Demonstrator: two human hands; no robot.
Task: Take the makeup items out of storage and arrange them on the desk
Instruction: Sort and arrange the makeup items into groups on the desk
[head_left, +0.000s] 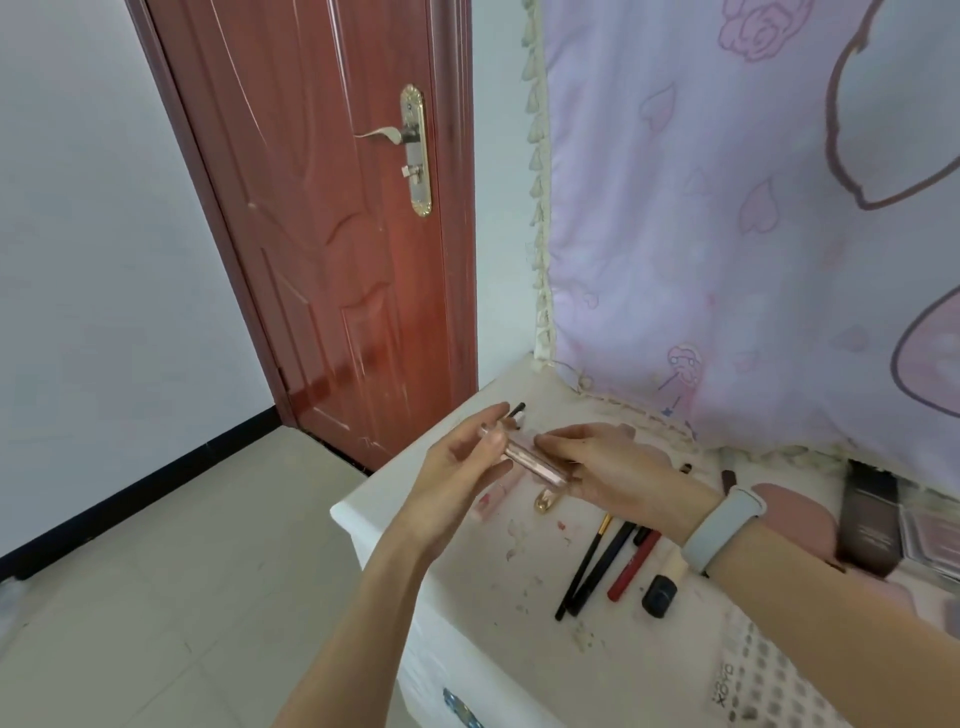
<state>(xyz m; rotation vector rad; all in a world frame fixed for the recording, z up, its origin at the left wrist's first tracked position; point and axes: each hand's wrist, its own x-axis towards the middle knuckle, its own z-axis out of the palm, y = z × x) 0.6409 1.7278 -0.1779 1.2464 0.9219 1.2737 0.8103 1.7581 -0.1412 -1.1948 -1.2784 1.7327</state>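
While both hands meet over the far-left corner of the desk, a slim rose-gold tube is held between them, clear of the desktop; its long axis runs from about ten o'clock down to four o'clock; left hand pinches the clear ten-o'clock end with thumb and fingertips, palm half open; right hand, grey band on the wrist, closes its fingers over the four-o'clock end; both grip the same tube, so neither is nearer. Below the tube, at six o'clock, a pale pink tube and a small gold piece lie on the desk; at five o'clock, a row of pencils lies roughly parallel, pointing one o'clock to seven o'clock, with a small black cap beside them. Judgement: setting-down step; the tube likely needs turning to match that row; free space lies just left of the pencils.
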